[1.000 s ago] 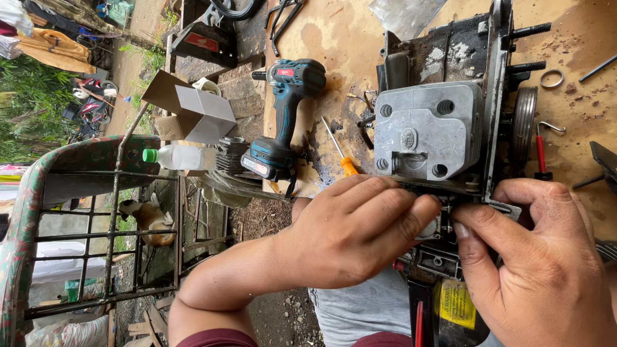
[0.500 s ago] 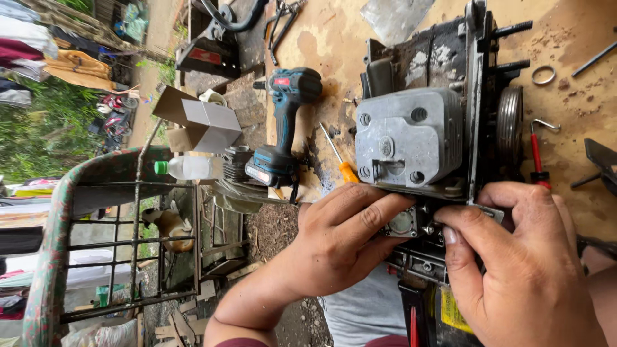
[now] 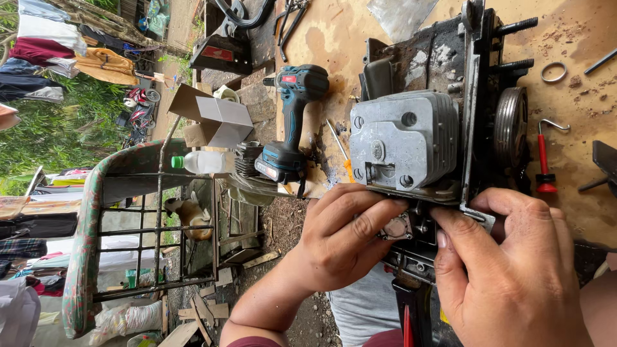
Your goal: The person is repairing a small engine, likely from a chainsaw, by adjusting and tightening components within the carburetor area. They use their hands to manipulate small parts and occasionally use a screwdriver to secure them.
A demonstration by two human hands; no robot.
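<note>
Both hands — left hand (image 3: pixel 344 241), right hand (image 3: pixel 514 270) — on engine (image 3: pixel 411 144)

The right hand (image 3: pixel 514 276) runs off the bottom edge at five o'clock, its wrist out of sight. Fingertips of both hands cover the small silver metal part (image 3: pixel 396 227) on the dirty grey metal engine block (image 3: pixel 411 141), so what they pinch cannot be told. The left hand (image 3: pixel 340 241) hides the block's lower edge. At three o'clock a dark flat tool (image 3: pixel 604 164) on the tan worktop (image 3: pixel 578 38) is cut by the frame.
</note>
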